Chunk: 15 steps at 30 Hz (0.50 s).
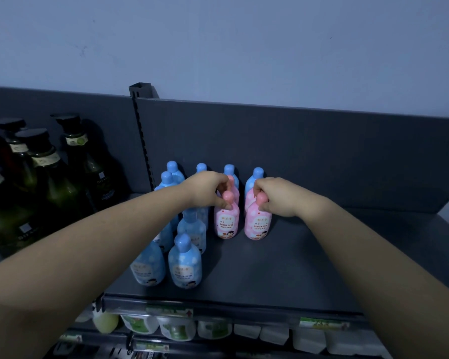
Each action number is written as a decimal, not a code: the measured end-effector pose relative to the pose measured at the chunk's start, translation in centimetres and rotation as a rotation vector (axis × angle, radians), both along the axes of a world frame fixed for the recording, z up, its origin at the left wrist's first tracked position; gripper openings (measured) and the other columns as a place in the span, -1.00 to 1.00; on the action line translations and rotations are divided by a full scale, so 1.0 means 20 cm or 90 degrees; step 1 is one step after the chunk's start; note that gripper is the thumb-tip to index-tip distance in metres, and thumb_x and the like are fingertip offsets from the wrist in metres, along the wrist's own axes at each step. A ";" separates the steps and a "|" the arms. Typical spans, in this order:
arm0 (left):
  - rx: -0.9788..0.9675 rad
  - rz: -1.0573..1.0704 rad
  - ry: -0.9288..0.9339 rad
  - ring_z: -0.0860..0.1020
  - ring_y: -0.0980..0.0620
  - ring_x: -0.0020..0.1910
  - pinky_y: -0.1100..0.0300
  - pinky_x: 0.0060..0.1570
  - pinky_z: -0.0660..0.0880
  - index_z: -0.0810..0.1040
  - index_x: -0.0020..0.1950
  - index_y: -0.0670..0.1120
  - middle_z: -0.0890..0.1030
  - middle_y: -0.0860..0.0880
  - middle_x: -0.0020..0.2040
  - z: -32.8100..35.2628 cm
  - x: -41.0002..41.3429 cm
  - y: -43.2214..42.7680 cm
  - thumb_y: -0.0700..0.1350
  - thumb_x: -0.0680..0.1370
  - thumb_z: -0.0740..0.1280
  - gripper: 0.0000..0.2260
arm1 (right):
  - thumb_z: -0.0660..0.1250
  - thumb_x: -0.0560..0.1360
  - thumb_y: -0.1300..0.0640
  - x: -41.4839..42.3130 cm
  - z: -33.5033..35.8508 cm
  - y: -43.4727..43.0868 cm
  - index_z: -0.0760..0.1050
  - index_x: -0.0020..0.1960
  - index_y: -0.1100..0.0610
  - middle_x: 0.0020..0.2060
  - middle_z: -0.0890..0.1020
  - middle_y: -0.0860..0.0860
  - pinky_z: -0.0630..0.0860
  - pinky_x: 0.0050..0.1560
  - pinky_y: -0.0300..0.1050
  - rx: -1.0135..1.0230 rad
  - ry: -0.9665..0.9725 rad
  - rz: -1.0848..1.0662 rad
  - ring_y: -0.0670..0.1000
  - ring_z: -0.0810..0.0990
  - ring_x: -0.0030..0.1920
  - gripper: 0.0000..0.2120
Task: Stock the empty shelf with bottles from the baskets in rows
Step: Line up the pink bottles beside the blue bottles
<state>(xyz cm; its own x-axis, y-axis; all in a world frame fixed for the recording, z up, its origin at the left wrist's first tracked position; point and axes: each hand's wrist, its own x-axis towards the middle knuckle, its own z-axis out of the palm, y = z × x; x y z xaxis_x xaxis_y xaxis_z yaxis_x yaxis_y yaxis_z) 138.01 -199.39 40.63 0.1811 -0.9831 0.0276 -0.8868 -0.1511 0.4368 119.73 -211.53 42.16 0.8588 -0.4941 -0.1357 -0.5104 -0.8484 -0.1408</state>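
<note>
I see both hands reaching over the grey shelf, and I take the slotted upright post at its back as my marker. To the right of the post, my left hand has thumb and fingers curled round the round cap of a pink bottle. Further right of the post, my right hand is wrapped round the cap of a second pink bottle. Both bottles stand upright on the shelf, side by side with a narrow gap between them, labels facing me.

Behind each, toward the back panel, I can make out another pink bottle partly hidden by the hands, and blue caps behind those. Just right of the post, blue bottles stand in two rows running from the back panel to near the shelf's front edge; my left forearm crosses over some of them.

Left of the post, dark green pump bottles with black heads stand crowded together. Below the post, under the shelf's front lip, I see a lower shelf holding white and green packs.
</note>
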 end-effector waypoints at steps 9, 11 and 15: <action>0.006 -0.009 -0.022 0.58 0.06 -0.07 0.17 -0.01 0.51 0.54 0.11 -0.09 0.63 0.03 -0.03 0.00 -0.01 0.00 0.06 0.42 0.53 -0.62 | 0.20 0.52 0.20 0.04 0.02 0.03 0.57 0.08 0.19 0.00 0.63 0.18 0.41 -0.18 -0.07 -0.048 0.075 -0.053 0.16 0.60 -0.04 -0.78; 0.008 -0.009 -0.022 0.57 0.06 -0.07 0.19 -0.04 0.49 0.54 0.11 -0.08 0.63 0.02 -0.02 0.00 -0.01 0.00 0.06 0.42 0.53 -0.62 | 0.21 0.51 0.19 0.04 0.03 0.02 0.57 0.08 0.18 0.01 0.63 0.16 0.48 -0.14 -0.04 -0.047 0.083 -0.051 0.17 0.61 0.00 -0.77; 0.018 -0.008 -0.031 0.55 0.11 -0.10 0.29 -0.12 0.41 0.53 0.13 -0.05 0.61 0.07 -0.03 0.01 0.01 0.00 0.10 0.41 0.52 -0.60 | 0.31 0.45 0.06 0.03 0.05 0.02 0.55 0.14 0.07 0.01 0.61 0.07 0.55 -0.02 0.02 -0.031 0.093 -0.023 0.11 0.58 -0.02 -0.72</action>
<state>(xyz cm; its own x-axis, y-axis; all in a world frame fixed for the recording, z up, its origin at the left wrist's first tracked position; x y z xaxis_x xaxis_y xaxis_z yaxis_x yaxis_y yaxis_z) 138.15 -199.37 40.84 0.1673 -0.9859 0.0089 -0.9089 -0.1507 0.3888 120.42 -211.11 43.12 0.8135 -0.5329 -0.2328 -0.5523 -0.8333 -0.0226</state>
